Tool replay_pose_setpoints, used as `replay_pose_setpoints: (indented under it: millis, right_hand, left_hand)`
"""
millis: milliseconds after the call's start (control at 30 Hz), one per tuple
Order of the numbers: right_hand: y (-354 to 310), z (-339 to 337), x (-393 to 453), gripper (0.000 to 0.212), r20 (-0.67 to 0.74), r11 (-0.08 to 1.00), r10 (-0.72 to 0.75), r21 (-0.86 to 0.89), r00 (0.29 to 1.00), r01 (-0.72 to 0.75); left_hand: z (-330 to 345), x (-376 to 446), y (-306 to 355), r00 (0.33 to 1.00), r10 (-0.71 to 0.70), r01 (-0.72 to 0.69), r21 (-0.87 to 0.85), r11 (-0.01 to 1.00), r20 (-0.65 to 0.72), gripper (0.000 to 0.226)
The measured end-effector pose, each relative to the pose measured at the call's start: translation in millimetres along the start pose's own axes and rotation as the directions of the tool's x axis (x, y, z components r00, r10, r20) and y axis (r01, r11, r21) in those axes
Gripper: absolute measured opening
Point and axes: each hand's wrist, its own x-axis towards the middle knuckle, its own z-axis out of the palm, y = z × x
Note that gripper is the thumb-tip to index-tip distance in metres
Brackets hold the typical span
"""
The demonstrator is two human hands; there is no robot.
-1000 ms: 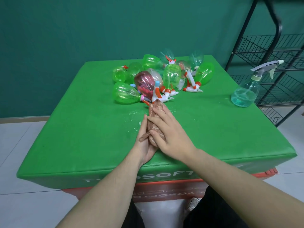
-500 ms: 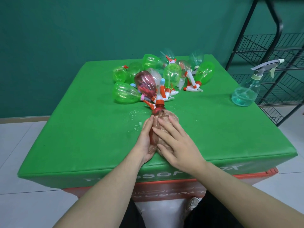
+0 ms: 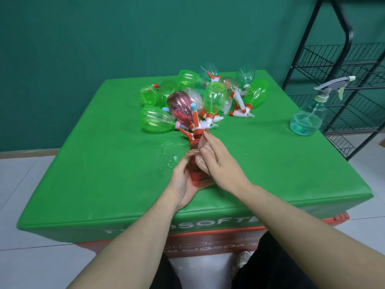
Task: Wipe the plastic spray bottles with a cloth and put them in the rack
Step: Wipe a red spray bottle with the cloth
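A red see-through spray bottle [image 3: 196, 176] with an orange nozzle lies near the front of the green table [image 3: 108, 174], nozzle pointing away from me. My left hand [image 3: 183, 184] grips its base from the left and below. My right hand [image 3: 220, 163] presses a brown cloth [image 3: 203, 152] onto the bottle's top side, fingers nearly straight. Several green, clear and dark red spray bottles [image 3: 214, 97] lie in a heap at the back middle. The black wire rack [image 3: 341, 63] stands to the right of the table.
A clear bottle with bluish liquid and a grey trigger [image 3: 308, 115] stands upright at the table's right edge, by the rack. Water drops [image 3: 170, 157] lie on the table left of the hands. White floor tiles surround the table.
The right hand with the cloth slid back along the bottle, then forward again toward the nozzle. The left hand kept its hold and the bottle's red base now shows.
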Motion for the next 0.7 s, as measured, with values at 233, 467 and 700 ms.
replay_pose_setpoints:
  millis: [233, 467, 700]
  right_hand:
    - [12.1, 7.3, -22.6, 0.058, 0.049, 0.948, -0.217, -0.230, 0.975, 0.222]
    - [31.7, -0.6, -47.1, 0.055, 0.084, 0.879, -0.360, -0.304, 0.929, 0.368]
    - [24.9, -18.4, -49.1, 0.056, 0.020, 0.904, -0.368, -0.228, 0.930, 0.362]
  left_hand:
    - [-3.0, 2.2, -1.2, 0.997, 0.003, -0.012, -0.103, 0.995, -0.081, 0.047]
    - [7.0, -7.3, 5.7, 0.997, 0.054, -0.049, 0.079, 0.996, -0.062, 0.063]
    - [12.8, -12.4, 4.6, 0.995, 0.096, -0.088, 0.233, 0.968, -0.021, 0.057]
